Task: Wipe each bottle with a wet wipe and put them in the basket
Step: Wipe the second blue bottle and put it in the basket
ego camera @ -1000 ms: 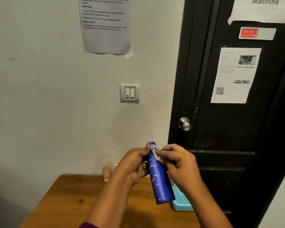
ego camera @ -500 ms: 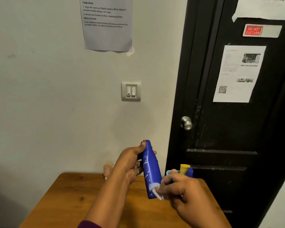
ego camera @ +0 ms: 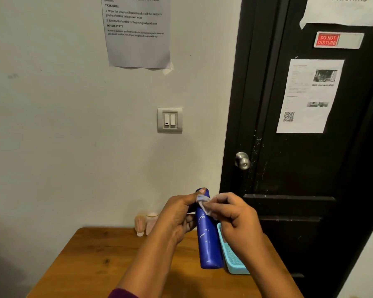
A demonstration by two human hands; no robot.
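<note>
A black door [ego camera: 299, 168] fills the right of my feed, and a pale wall [ego camera: 73, 125] with a printed sheet [ego camera: 138, 46] and a light switch [ego camera: 170, 120] fills the left. The wooden bench [ego camera: 91, 261] runs along the bottom. On its right part sits a turquoise basket [ego camera: 233, 263], partly hidden behind my right wrist. The blue bottle [ego camera: 208, 239] is held above the bench, nearly upright, just left of the basket and overlapping its near wall. My left grip [ego camera: 177, 216] is curled round the bottle's upper half, with one fingertip on the cap. My right grip [ego camera: 235, 220] has its fingers bent at the bottle's neck. Two pale bottles [ego camera: 145, 223] stand at the bench's far edge by the wall. The wet wipe [ego camera: 202, 203] is pinched in the right grip and pressed against the neck.
</note>
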